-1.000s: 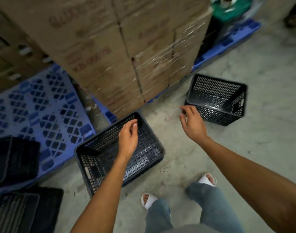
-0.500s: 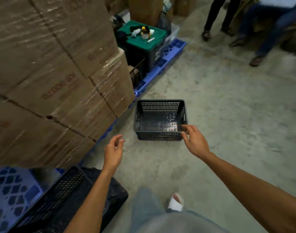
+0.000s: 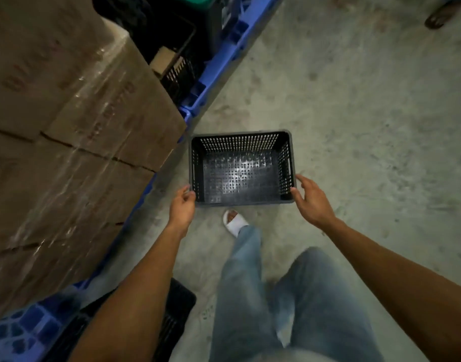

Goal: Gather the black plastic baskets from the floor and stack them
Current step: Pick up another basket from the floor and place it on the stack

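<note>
Red print on the wrapped cartons (image 3: pixel 75 131) is blurred, unreadable. Black basket (image 3: pixel 241 167) upright on the concrete floor (image 3: pixel 355 126), right of the cartons. Left hand (image 3: pixel 182 206) and right hand (image 3: pixel 311 199), fingers loosely spread, touch its near corners, gripping nothing.

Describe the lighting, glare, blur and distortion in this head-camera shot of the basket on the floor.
Head view: dim, greenish light; a bright glare patch on the black basket floor; shiny streaks on the wrapped cardboard boxes; wide-angle bending stretches the forearms and the blue pallet edge; jeans at the bottom are smeared by blur; left hand and right hand stay fairly sharp.
</note>
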